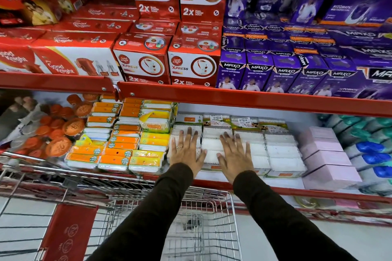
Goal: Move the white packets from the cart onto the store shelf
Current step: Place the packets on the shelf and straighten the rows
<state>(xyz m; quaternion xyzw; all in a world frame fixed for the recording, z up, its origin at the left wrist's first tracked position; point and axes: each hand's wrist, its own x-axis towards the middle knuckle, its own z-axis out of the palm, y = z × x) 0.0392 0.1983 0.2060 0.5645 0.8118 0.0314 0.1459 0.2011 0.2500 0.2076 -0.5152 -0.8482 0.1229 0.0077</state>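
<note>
Two hands — left hand (186, 150), right hand (234, 155) — flat on white packets (280, 150).

Both arms extended, left hand (186, 150) and right hand (234, 155) flat, fingers spread.

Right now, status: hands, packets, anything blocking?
Left hand and right hand open, flat on white packets on shelf. Cart basket looks empty. Nothing blocking.

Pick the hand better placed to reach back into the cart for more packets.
Left, marginally. The left hand lies flat on the white packets directly above the cart basket; the right hand sits further right, near the cart's edge. Both are empty.
</note>
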